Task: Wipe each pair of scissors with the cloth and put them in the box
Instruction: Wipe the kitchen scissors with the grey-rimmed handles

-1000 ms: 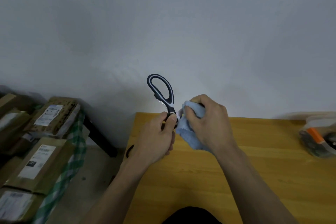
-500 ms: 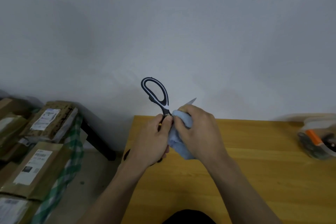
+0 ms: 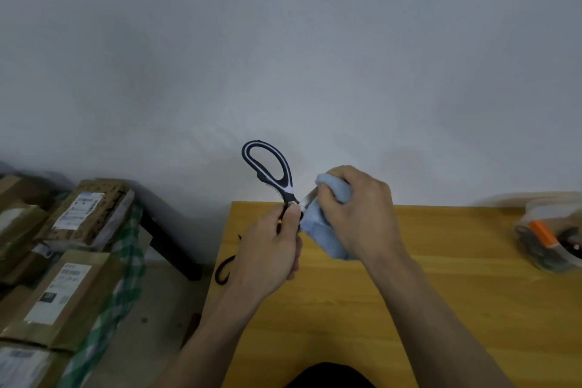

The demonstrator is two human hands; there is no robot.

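My left hand (image 3: 271, 249) grips a pair of black and white scissors (image 3: 273, 172) near the pivot, one handle loop standing up above the fist. My right hand (image 3: 356, 214) holds a light blue cloth (image 3: 324, 230) bunched round the blades, which are almost fully hidden inside it. Both hands hover over the far left corner of the wooden table (image 3: 425, 293). A clear plastic box (image 3: 551, 236) with scissors inside, one with an orange handle, sits at the table's right edge. A dark handle loop (image 3: 223, 271) of another pair shows past the table's left edge, below my left wrist.
Stacked cardboard parcels (image 3: 69, 261) with labels lie on a green checked cloth on the floor to the left. A dark table leg (image 3: 170, 246) slants beside them. A plain white wall fills the background.
The cloth in my right hand has slid out along the blade and covers the tip that showed half a second ago. The scissors' handle has tilted slightly right.
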